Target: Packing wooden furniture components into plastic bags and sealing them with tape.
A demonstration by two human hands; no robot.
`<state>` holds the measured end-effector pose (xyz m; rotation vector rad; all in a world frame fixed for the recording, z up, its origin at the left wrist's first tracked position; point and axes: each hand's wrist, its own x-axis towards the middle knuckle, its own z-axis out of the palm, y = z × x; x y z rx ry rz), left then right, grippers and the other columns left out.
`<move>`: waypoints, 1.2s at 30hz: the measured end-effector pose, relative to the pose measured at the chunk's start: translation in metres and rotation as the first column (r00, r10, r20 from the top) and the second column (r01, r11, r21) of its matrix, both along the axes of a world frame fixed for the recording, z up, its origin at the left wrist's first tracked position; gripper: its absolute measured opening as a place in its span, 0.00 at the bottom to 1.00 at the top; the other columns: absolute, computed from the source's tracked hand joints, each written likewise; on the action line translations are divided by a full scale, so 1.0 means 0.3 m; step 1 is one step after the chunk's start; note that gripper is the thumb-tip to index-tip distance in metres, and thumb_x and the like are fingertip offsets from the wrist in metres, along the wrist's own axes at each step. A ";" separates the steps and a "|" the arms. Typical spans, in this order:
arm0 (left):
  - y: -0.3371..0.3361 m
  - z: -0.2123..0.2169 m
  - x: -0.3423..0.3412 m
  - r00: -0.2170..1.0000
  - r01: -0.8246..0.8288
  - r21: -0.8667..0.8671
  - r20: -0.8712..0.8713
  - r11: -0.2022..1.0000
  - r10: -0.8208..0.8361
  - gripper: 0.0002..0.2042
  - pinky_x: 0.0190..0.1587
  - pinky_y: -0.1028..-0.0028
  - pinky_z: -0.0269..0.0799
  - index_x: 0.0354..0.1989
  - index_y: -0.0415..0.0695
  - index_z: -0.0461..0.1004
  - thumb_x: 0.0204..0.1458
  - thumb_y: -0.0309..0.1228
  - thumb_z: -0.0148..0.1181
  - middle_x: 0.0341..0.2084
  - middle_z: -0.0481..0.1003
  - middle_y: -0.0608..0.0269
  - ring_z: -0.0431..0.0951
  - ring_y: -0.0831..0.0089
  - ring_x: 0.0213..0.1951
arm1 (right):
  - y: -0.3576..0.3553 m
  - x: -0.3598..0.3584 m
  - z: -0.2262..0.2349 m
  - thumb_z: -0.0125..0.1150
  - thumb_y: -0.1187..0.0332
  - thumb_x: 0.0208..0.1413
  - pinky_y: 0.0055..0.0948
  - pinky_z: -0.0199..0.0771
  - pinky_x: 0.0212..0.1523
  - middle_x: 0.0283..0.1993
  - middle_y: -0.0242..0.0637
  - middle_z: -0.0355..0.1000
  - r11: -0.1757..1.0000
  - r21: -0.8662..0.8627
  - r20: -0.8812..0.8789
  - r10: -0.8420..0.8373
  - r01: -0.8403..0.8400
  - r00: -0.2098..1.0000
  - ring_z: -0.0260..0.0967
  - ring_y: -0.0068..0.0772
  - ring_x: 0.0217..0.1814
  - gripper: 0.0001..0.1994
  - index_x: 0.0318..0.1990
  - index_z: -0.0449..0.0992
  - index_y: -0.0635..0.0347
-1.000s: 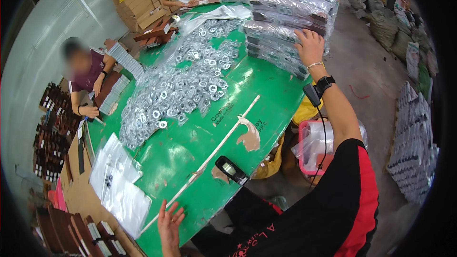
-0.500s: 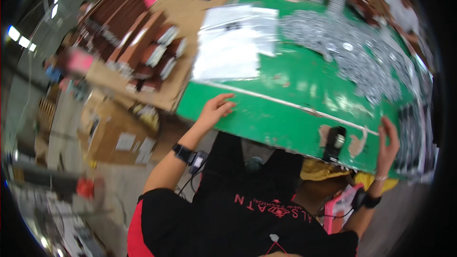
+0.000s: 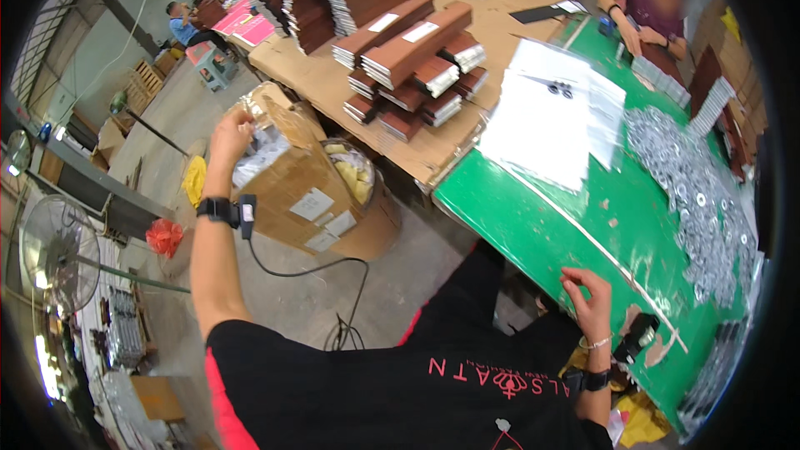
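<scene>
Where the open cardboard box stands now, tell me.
In the head view, the open cardboard box stands left of centre, beside the left hand and near the cardboard-covered table.

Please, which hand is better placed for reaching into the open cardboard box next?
Probably the left hand: it is at the open top of the cardboard box, while the right hand is by the green table.

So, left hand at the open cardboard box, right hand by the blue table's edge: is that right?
Not quite: the table is green, not blue, as the head view shows. The left hand is at the open cardboard box, and the right hand is by the table's edge.
</scene>
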<state>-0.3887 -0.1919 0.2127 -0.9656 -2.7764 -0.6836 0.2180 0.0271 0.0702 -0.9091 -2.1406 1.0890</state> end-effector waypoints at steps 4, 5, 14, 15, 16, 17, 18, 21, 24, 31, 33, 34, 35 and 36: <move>-0.102 -0.058 -0.209 0.786 0.220 -0.675 0.551 0.704 0.282 0.26 0.35 0.60 0.79 0.60 0.61 0.72 0.48 0.35 0.66 0.52 0.73 0.45 0.80 0.54 0.38 | 0.027 -0.088 -0.018 0.62 0.76 0.54 0.29 0.75 0.41 0.35 0.42 0.79 0.999 -0.009 0.018 0.039 -0.039 0.999 0.79 0.34 0.38 0.09 0.42 0.80 0.66; -0.090 -0.058 -0.168 0.743 0.185 -0.696 0.561 0.694 0.365 0.28 0.36 0.61 0.79 0.61 0.64 0.72 0.48 0.34 0.64 0.52 0.73 0.48 0.80 0.57 0.38 | 0.028 -0.110 -0.014 0.62 0.76 0.54 0.29 0.75 0.41 0.35 0.42 0.79 0.999 -0.020 0.035 0.031 -0.030 0.999 0.79 0.35 0.38 0.09 0.42 0.80 0.66; -0.164 0.038 -0.265 0.903 0.212 -0.376 0.428 0.902 -0.034 0.15 0.29 0.74 0.76 0.43 0.39 0.80 0.44 0.23 0.65 0.29 0.79 0.64 0.79 0.75 0.28 | 0.060 -0.252 -0.023 0.63 0.74 0.54 0.30 0.75 0.41 0.36 0.43 0.79 0.994 0.004 0.116 0.105 -0.106 0.988 0.79 0.37 0.38 0.09 0.42 0.80 0.64; -0.190 0.117 -0.259 0.957 0.136 -0.281 0.287 0.950 -0.052 0.14 0.29 0.75 0.74 0.41 0.38 0.81 0.43 0.23 0.67 0.28 0.79 0.66 0.77 0.77 0.28 | 0.064 -0.263 -0.025 0.63 0.73 0.54 0.30 0.75 0.41 0.36 0.43 0.80 0.992 0.007 0.117 0.122 -0.123 0.986 0.79 0.37 0.38 0.09 0.42 0.80 0.64; -0.221 0.183 -0.242 0.973 0.175 -0.092 0.169 0.980 -0.158 0.14 0.29 0.77 0.71 0.42 0.40 0.80 0.44 0.23 0.67 0.25 0.75 0.69 0.74 0.80 0.27 | 0.069 -0.274 -0.022 0.63 0.73 0.54 0.30 0.75 0.41 0.36 0.43 0.80 0.992 0.005 0.120 0.124 -0.126 0.985 0.79 0.37 0.38 0.09 0.42 0.80 0.64; -0.244 0.244 -0.219 0.971 0.234 0.096 0.031 0.968 -0.237 0.15 0.30 0.79 0.69 0.44 0.41 0.80 0.45 0.22 0.67 0.23 0.72 0.73 0.71 0.82 0.27 | 0.071 -0.287 -0.016 0.63 0.73 0.54 0.30 0.75 0.41 0.36 0.42 0.80 0.989 -0.004 0.120 0.144 -0.144 0.982 0.79 0.37 0.39 0.09 0.42 0.80 0.64; -0.224 0.315 -0.140 0.971 0.216 0.229 0.052 0.949 -0.233 0.17 0.33 0.81 0.67 0.47 0.40 0.79 0.46 0.23 0.66 0.25 0.69 0.75 0.69 0.84 0.28 | 0.068 -0.296 -0.009 0.64 0.72 0.54 0.30 0.75 0.41 0.37 0.42 0.80 0.988 -0.016 0.120 0.156 -0.155 0.980 0.79 0.37 0.39 0.09 0.42 0.81 0.63; -0.206 0.365 0.013 0.964 0.182 0.452 0.093 0.873 -0.248 0.19 0.36 0.85 0.62 0.52 0.39 0.76 0.49 0.24 0.65 0.27 0.63 0.78 0.66 0.87 0.30 | 0.055 -0.335 0.021 0.64 0.70 0.55 0.30 0.75 0.43 0.37 0.41 0.80 0.978 -0.030 0.127 0.207 -0.204 0.970 0.79 0.37 0.40 0.09 0.42 0.81 0.63; -0.047 0.342 0.159 0.864 0.319 0.609 0.130 0.727 -0.487 0.20 0.35 0.86 0.59 0.53 0.39 0.75 0.50 0.24 0.63 0.28 0.62 0.79 0.64 0.88 0.31 | 0.027 -0.422 0.046 0.62 0.67 0.59 0.30 0.76 0.48 0.42 0.41 0.80 0.913 -0.190 0.006 0.368 -0.360 0.930 0.79 0.34 0.45 0.13 0.49 0.79 0.62; 0.253 -0.068 0.746 0.416 0.838 0.252 0.281 0.485 -0.865 0.18 0.35 0.78 0.67 0.47 0.47 0.76 0.46 0.21 0.63 0.28 0.70 0.68 0.70 0.78 0.31 | 0.030 -0.742 0.040 0.57 0.57 0.64 0.34 0.74 0.56 0.64 0.44 0.66 0.122 -0.597 -0.762 0.222 -0.793 0.608 0.70 0.33 0.59 0.30 0.68 0.59 0.61; 0.313 -0.238 0.854 0.304 0.938 0.155 0.064 0.311 -0.950 0.16 0.36 0.74 0.70 0.43 0.48 0.75 0.44 0.22 0.65 0.31 0.70 0.63 0.72 0.72 0.33 | 0.041 -0.701 0.048 0.58 0.57 0.64 0.33 0.74 0.54 0.61 0.41 0.69 0.374 -0.606 -0.662 0.252 -0.702 0.706 0.70 0.30 0.57 0.28 0.66 0.62 0.60; 0.323 -0.273 0.894 0.268 0.946 0.168 0.080 0.278 -0.960 0.16 0.36 0.74 0.70 0.43 0.48 0.75 0.44 0.22 0.65 0.31 0.70 0.63 0.72 0.72 0.33 | 0.041 -0.662 0.042 0.59 0.56 0.63 0.32 0.74 0.52 0.58 0.38 0.71 0.574 -0.560 -0.549 0.282 -0.597 0.786 0.71 0.27 0.56 0.25 0.63 0.66 0.60; 0.342 -0.299 0.927 0.195 0.955 0.193 0.162 0.225 -0.967 0.17 0.38 0.71 0.71 0.44 0.47 0.74 0.44 0.23 0.66 0.34 0.71 0.63 0.73 0.71 0.35 | 0.055 -0.618 0.021 0.59 0.56 0.63 0.32 0.74 0.52 0.58 0.38 0.71 0.592 -0.571 -0.540 0.251 -0.569 0.803 0.71 0.27 0.56 0.25 0.63 0.66 0.60; 0.355 -0.326 0.955 0.120 0.960 0.219 0.240 0.174 -0.963 0.19 0.40 0.68 0.72 0.45 0.46 0.72 0.43 0.25 0.68 0.36 0.71 0.63 0.74 0.70 0.38 | 0.068 -0.569 -0.013 0.59 0.57 0.63 0.29 0.74 0.49 0.54 0.34 0.73 0.638 -0.632 -0.509 0.086 -0.440 0.856 0.71 0.24 0.53 0.22 0.60 0.69 0.59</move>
